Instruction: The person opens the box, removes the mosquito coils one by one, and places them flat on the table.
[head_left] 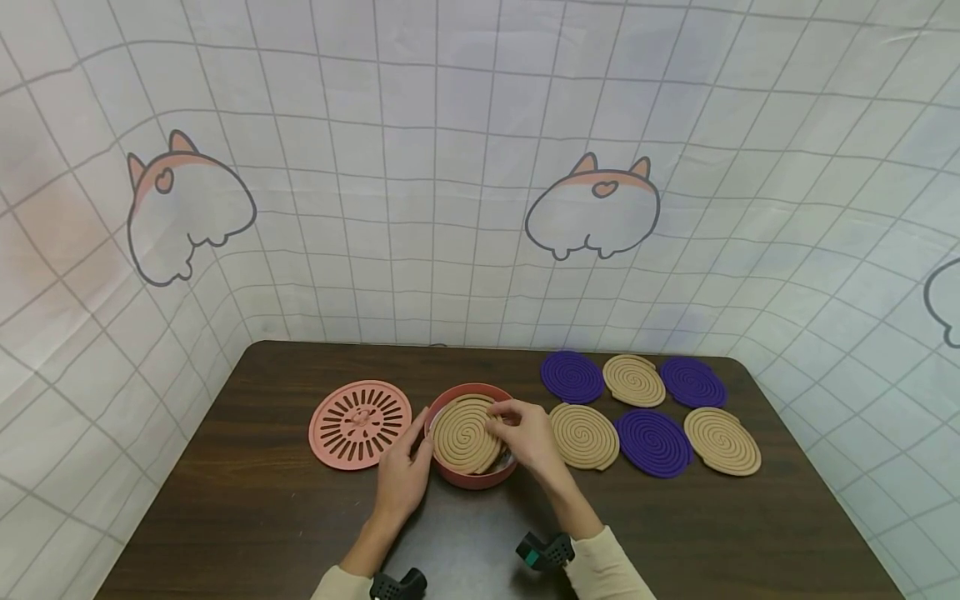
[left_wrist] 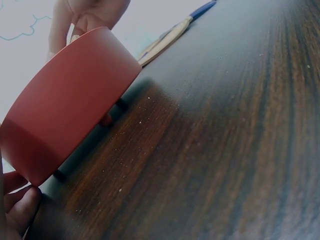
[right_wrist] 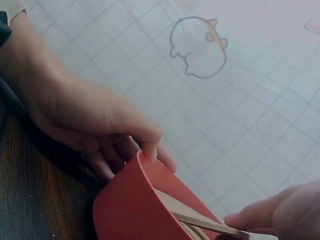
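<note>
A red round mosquito coil box (head_left: 471, 482) stands open on the table, seen from the side in the left wrist view (left_wrist: 75, 100). My left hand (head_left: 402, 479) grips its left wall, with the thumb over the rim and fingers outside, as the right wrist view shows. A tan mosquito coil (head_left: 465, 433) lies tilted in the mouth of the box. My right hand (head_left: 529, 435) pinches this coil at its right edge between thumb and fingers. In the right wrist view, tan coil edges (right_wrist: 187, 212) slope up out of the box. What lies beneath is mostly hidden.
A pink slotted lid (head_left: 360, 425) lies flat to the left of the box. On the right, several coils lie in two rows, purple (head_left: 572, 377) and tan (head_left: 583, 437) alternating. A white grid-patterned curtain (head_left: 420, 208) rises behind the dark wooden table (head_left: 247, 500).
</note>
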